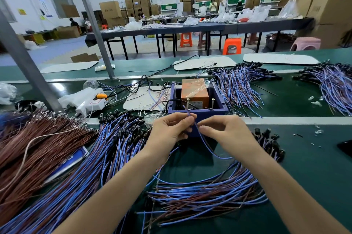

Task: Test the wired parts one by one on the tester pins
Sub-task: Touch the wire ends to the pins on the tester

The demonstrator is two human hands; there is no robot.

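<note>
A blue open box tester (221,109) holds an orange block (194,91) and two upright metal pins (188,104), (212,103). Both hands are just in front of it. My left hand (169,131) pinches the upper end of one blue-and-brown wired part (204,141), whose tip points up toward the left pin. My right hand (224,131) pinches the same wire slightly lower. The wire loops down and right to the pile. A large heap of wired parts with black ends (118,138) lies at the left, another heap (209,193) lies below my hands.
Brown wire bundles (38,142) fill the far left. More blue wire heaps (240,85), (333,85) lie behind on the green belt (314,167). A white power strip (91,104) and plastic bags sit left of the tester. A slanted metal post (24,58) crosses the left.
</note>
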